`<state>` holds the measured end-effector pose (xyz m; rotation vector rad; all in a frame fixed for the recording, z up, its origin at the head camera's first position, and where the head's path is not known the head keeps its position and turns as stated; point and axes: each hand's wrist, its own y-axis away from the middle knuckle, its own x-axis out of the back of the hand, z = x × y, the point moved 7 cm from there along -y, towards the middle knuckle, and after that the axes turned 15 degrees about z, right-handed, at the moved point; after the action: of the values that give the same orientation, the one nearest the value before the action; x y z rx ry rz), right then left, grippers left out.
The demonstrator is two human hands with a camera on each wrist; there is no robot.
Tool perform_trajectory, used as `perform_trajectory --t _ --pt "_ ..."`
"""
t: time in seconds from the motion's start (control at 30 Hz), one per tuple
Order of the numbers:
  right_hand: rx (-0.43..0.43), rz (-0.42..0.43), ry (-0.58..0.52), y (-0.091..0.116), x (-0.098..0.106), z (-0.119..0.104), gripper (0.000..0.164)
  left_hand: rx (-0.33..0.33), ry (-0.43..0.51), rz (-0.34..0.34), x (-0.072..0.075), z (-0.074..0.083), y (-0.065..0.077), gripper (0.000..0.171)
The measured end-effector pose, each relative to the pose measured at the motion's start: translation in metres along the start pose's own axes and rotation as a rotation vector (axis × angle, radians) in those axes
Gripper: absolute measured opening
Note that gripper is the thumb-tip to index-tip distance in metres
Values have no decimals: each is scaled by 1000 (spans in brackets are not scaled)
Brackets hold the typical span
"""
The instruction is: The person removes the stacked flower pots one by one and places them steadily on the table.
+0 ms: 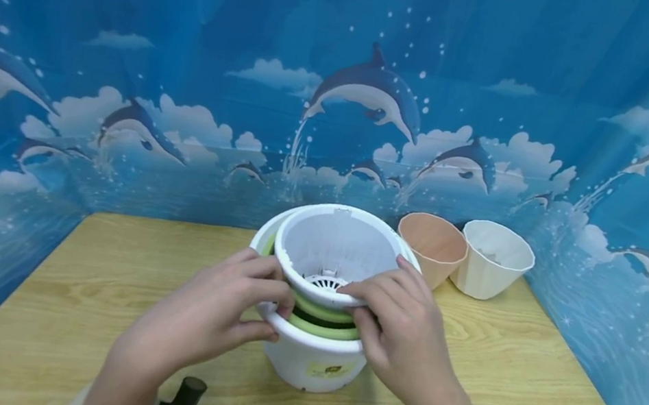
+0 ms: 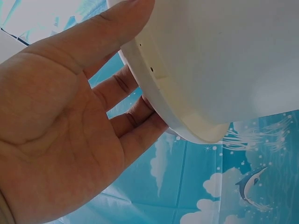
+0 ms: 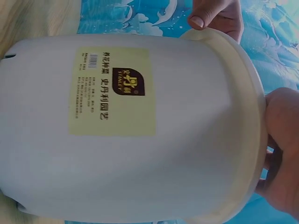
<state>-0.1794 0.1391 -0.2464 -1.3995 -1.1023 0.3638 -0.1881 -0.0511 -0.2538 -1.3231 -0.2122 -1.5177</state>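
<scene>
Several flower pots stand nested in one stack on the wooden table. The outermost is a white flower pot [image 1: 302,362] with a yellowish label [image 3: 112,91]. Light-green pot rims [image 1: 321,331] show inside it. On top, a smaller white flower pot [image 1: 341,239] sits tilted, with a slotted bottom. My left hand [image 1: 216,308] grips the outer pot's rim at the left; in the left wrist view the thumb lies along its outside and fingers curl over the rim. With thumb and fingers, my right hand [image 1: 403,324] pinches the near right rim of the top white pot.
Behind the stack to the right, an orange pot [image 1: 434,242] and a white faceted pot [image 1: 484,280] stand side by side. A dolphin-print curtain [image 1: 225,22] encloses the table [image 1: 124,257] at the back and sides. A black object [image 1: 185,397] shows by the left wrist.
</scene>
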Motion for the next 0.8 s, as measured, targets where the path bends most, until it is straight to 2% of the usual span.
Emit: perform_trajectory --t 0.4,0.8 --pt "52 193 -44 -3 5 -5 19 -7 -4 8 0 -1 0 26" --pt "96 272 -94 -7 13 -12 14 -2 6 10 0 -1 0 26"
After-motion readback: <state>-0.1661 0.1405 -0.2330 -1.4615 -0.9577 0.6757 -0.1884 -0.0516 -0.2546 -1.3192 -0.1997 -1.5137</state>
